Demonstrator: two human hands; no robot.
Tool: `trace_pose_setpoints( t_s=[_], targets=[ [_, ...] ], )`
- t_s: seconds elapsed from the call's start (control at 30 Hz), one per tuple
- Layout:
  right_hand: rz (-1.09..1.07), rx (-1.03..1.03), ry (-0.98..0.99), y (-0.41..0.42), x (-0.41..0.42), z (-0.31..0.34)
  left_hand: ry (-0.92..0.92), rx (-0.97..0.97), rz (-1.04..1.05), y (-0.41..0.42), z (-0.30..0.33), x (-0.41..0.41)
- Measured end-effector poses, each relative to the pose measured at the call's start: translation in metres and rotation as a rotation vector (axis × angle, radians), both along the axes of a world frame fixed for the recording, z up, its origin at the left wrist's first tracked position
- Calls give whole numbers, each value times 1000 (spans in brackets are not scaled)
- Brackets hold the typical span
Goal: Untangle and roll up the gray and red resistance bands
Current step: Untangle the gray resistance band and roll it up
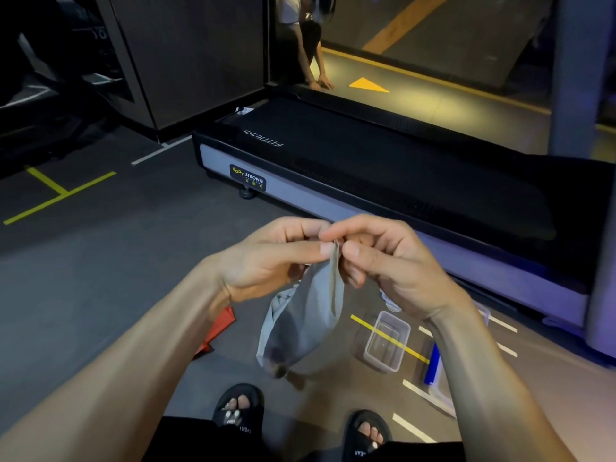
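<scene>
Head view, hands: we see the left hand (266,258) and the right hand (380,261) meeting at centre frame, fingertips almost touching.
Left fingers: thumb and forefinger pinch the top edge of the gray band (303,321).
Right fingers: curled, pinching the same top edge from the 3 o'clock side.
Gray band: it hangs bunched and folded below both hands, its lower end dangling above the floor (100,278); we cannot tell whether the tip touches the ground.
Red band: the red band (218,328) lies on the floor at 8 o'clock of the gray one, well apart from it.
Around: a treadmill (366,168) runs from 11 to 3 o'clock beyond the hands; a clear plastic box (386,341) sits on the floor at 4 o'clock, across a yellow floor line (390,340).
More around: a blue object (432,363) lies just past the box at 4 o'clock; two black sandals (238,408) show at 6 o'clock.
Far off: another person (310,41) bends down at 12 o'clock, hands on the floor.
Hidden: the left forearm covers most of the red band; the right wrist and forearm cover part of the blue object, so we cannot identify it.
Cut off: the treadmill's far end leaves the frame at 3 o'clock.
</scene>
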State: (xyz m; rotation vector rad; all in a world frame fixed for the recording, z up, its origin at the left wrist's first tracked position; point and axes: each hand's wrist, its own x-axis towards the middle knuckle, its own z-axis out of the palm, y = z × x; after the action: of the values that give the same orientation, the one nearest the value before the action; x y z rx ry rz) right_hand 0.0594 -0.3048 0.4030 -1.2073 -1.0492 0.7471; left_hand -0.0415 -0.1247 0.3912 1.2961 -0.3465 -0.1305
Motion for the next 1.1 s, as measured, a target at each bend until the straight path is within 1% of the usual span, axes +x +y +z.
trace_pose_setpoints(
  t_s=[0.17,0.27,0.43,0.6,0.73,0.9,1.1],
  targets=[
    [-18,19,-25,1,-6,5,19,-62,-54,-1,2,0],
    [-48,18,-47,3,-7,5,35,-67,-68,-1,2,-1],
    [-95,7,-67,5,-6,2,40,-55,-52,-1,1,-1],
    [-115,7,-79,4,-6,4,73,-104,-27,-4,2,-1],
    [-127,-7,-95,2,-6,5,85,-90,-30,-3,1,0],
    [-81,5,-80,2,-7,8,72,-90,-62,-2,1,-1],
    [-63,-19,-91,1,-8,10,83,-34,-41,1,-3,-1]
  ],
)
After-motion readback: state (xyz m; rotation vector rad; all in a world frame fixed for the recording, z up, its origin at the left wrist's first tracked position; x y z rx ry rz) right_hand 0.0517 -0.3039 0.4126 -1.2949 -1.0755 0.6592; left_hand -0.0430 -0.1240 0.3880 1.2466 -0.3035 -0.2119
